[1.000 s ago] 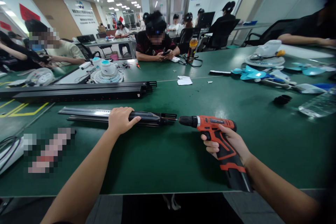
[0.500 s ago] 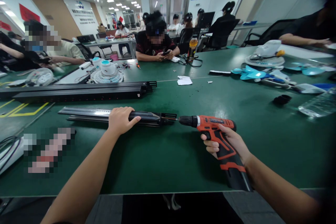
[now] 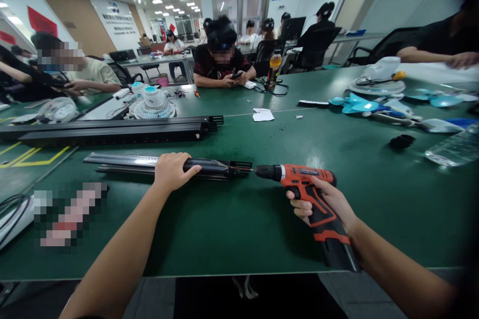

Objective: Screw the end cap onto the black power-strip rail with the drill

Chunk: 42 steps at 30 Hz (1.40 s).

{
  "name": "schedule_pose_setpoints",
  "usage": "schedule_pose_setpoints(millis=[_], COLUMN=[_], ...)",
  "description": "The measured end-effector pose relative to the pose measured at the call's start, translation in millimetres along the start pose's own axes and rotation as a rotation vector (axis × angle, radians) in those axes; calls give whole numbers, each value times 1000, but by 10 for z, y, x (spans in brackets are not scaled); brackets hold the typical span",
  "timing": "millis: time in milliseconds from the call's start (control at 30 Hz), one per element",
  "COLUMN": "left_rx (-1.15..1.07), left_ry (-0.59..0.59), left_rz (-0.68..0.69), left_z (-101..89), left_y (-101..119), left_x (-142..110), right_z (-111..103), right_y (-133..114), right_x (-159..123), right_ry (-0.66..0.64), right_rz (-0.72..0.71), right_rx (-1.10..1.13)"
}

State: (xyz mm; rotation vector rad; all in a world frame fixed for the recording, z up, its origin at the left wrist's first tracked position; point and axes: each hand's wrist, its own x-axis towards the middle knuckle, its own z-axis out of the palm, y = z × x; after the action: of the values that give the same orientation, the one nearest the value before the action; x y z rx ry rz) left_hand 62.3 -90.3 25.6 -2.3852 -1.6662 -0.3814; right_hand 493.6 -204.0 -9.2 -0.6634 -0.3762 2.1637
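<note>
My right hand [image 3: 333, 204] grips a red and black cordless drill [image 3: 307, 175] by its handle, its chuck pointing left. The drill's tip meets the slotted right end of a long black housing [image 3: 209, 168] that lies flat on the green table [image 3: 232, 229]. Over the middle of that housing my left hand [image 3: 174, 172] is wrapped, thumb on the near side. The housing's left part looks glossy and splits into two long pieces. Whether the bit sits on a screw is too small to tell.
Longer black housings [image 3: 112, 132] lie behind, to the left. White fan parts [image 3: 151, 102] stand beyond them. At right are blue fan blades [image 3: 359, 104], a black ring-like part [image 3: 402, 141] and a clear plastic bottle [image 3: 454, 147]. A person [image 3: 222, 55] leans on the far edge holding a phone.
My hands, the drill and the housing keep their places. At the far right, another person's hands have shifted over a white sheet.
</note>
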Motion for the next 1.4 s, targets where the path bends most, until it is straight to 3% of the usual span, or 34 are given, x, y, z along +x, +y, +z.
schedule_pose_setpoints(millis=[333,1400], left_rx=[0,2], left_ry=[16,25], left_rz=[14,19], left_z=[-14,8], left_y=[12,-1], left_x=[-6,-12], right_z=[31,16], right_y=[-8,-16], right_x=[-7,-6], right_ry=[48,31], right_rz=[8,1], right_rx=[27,-17])
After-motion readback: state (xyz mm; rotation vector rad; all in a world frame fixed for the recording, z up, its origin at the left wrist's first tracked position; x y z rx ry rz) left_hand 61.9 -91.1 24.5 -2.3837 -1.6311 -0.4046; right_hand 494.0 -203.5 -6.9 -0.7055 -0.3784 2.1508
